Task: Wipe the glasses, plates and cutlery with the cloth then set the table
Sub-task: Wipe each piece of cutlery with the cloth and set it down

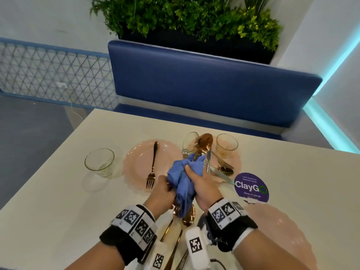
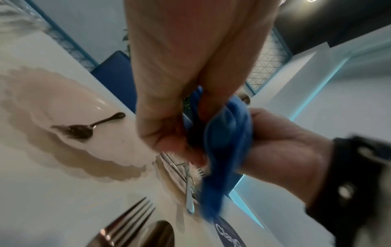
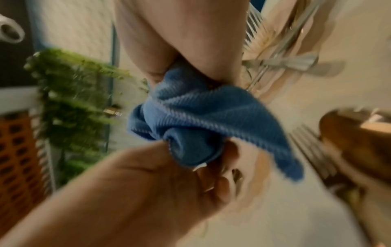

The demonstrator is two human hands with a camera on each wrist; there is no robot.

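White table, blue bench behind; left hand, right hand clutch cloth.

Head view looks down over the table; both wrist views closely share the cloth.

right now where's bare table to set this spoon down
Free: the near-left tabletop, between the lone glass and the left hand; also the right side beyond the ClayGo sticker. Crowded: the middle, where plates, two glasses and loose cutlery cluster around the blue cloth.
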